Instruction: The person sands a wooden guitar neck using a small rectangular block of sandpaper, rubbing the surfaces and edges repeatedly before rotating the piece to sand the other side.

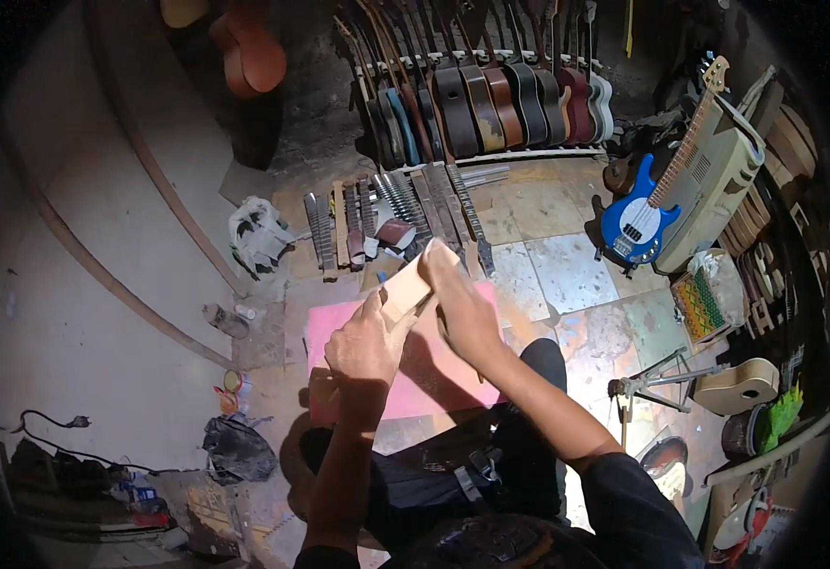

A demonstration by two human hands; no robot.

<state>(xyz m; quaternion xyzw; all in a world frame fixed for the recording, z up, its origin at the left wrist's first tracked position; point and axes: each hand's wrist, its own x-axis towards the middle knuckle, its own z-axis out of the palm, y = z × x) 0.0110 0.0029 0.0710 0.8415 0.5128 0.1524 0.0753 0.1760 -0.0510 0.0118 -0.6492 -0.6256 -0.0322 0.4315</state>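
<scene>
1. While I watched through the head camera, both hands were closed on one pale wooden block (413, 282), held just above a pink sheet (434, 365) that lay on the floor in front of the knees.
2. My left hand (368, 343) gripped the block's near end from below and the side, fingers wrapped round it.
3. My right hand (462, 308) lay over the block's far end, palm down and fingers clenched across its top.
4. I judged the work on the block to be in mid-course: it was off the sheet and in hand, its surface looked plain and unfinished, though I could not tell how much was left.
5. Beyond it, a row of guitar necks (396, 213) lay on the floor, well apart from a blue bass guitar (638, 223) on the right.
</scene>
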